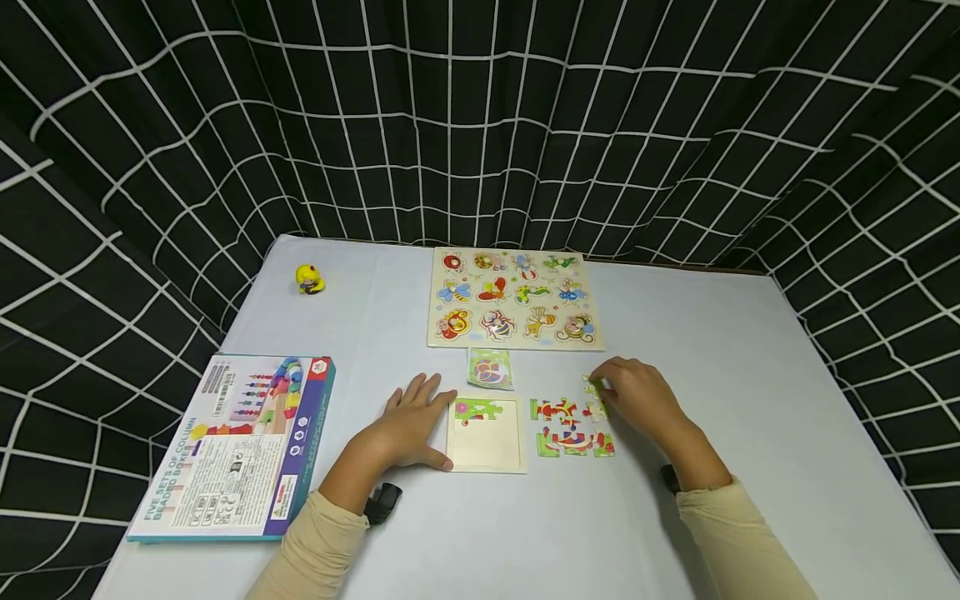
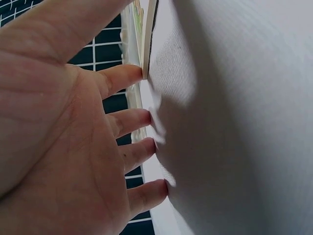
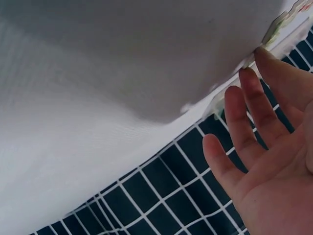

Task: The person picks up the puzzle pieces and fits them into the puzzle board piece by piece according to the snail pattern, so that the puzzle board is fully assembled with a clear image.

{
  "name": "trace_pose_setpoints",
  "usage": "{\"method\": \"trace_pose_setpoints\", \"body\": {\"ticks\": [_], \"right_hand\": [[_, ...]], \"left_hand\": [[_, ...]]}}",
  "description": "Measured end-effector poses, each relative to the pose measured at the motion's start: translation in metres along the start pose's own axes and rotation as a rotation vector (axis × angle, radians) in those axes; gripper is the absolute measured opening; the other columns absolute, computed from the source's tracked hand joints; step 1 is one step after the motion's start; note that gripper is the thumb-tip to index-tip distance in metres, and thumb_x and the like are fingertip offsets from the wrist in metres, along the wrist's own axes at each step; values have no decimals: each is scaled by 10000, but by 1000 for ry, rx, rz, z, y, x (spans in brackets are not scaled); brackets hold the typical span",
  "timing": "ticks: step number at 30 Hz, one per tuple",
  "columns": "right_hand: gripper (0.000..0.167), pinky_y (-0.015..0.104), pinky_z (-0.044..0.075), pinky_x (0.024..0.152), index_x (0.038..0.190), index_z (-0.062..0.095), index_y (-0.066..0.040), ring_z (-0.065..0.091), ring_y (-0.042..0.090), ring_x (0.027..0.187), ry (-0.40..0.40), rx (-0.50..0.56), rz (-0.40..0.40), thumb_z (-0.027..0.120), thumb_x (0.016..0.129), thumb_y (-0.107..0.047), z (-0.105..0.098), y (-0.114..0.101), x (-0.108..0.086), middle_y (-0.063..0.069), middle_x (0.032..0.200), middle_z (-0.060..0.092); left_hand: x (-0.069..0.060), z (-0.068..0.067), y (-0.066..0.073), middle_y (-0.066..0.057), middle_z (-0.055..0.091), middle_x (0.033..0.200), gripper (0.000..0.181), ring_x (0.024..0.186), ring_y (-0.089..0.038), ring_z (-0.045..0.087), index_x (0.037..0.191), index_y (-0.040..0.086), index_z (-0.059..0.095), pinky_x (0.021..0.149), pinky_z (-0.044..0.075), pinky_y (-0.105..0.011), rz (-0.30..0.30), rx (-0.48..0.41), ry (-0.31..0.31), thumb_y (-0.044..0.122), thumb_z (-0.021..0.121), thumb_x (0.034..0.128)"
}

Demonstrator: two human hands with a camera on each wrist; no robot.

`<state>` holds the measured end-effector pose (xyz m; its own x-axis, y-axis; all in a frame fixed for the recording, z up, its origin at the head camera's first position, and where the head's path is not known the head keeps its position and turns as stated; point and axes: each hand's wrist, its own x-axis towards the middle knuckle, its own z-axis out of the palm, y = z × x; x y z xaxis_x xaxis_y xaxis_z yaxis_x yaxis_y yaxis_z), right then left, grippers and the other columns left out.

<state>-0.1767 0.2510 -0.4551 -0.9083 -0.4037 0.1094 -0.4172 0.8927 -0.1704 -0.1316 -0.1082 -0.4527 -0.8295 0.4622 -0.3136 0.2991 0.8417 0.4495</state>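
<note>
A square wooden puzzle tray (image 1: 487, 447) lies on the white table, with joined green puzzle pieces (image 1: 480, 408) along its upper left. My left hand (image 1: 411, 423) is spread at the tray's left edge, thumb near the lower corner and index finger near the upper. In the left wrist view the fingertips (image 2: 157, 187) rest on the cloth and one touches the tray's side. To the right, my right hand (image 1: 637, 396) pinches a green puzzle piece (image 1: 589, 381) between thumb and fingertips. Several loose puzzle pieces (image 1: 573, 440) lie in rows between the tray and that hand.
A small picture card (image 1: 490, 368) lies above the tray, against a wooden peg board (image 1: 516, 300) with insect shapes. On the left are a beaded-column box (image 1: 232, 450) and a small yellow toy (image 1: 309, 279). Black grid curtains (image 1: 480, 125) hang behind the table.
</note>
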Motion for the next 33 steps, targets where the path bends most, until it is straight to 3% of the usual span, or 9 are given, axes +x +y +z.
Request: {"method": "trace_pose_setpoints", "body": {"ticks": [10,16,21,27,33], "right_hand": [[270,509,502,837,1009,727,-83,658,301,992,17,-30,-72,796,757,-17,-2,-10,2,91,1073,705],[281,488,510,868,989,733,-84,669,273,957,64,-46,-227,829,729,-45,-5,-48,10,73,1028,706],[230,447,505,896,990,741,-124,653,225,969,19,-56,-313,817,773,-127,-1,-83,16,31,1006,700],[196,438,492,901,988,753,-161,635,206,963,-54,-46,-328,798,797,-175,7,-102,20,0,1004,697],[182,440,493,900,970,758,-162,633,205,930,-34,-46,-324,800,794,-180,15,-106,20,5,992,701]], "left_hand": [[-3,0,-1,-164,118,1618,1010,1495,-356,14,1520,114,319,1173,71,-579,-17,-17,-8,403,846,708],[0,0,-1,-158,124,1617,1013,1494,-358,25,1519,125,322,1171,77,-581,-8,-11,1,414,848,703],[2,2,-1,-156,124,1618,1019,1494,-357,26,1519,129,322,1169,84,-581,-13,-6,-1,422,850,698],[3,2,-2,-156,117,1620,1017,1495,-357,18,1522,131,317,1170,81,-582,-13,1,-3,435,842,705],[2,2,-2,-155,118,1619,1017,1495,-355,21,1524,131,310,1171,86,-578,-13,13,-10,437,838,710]]}}
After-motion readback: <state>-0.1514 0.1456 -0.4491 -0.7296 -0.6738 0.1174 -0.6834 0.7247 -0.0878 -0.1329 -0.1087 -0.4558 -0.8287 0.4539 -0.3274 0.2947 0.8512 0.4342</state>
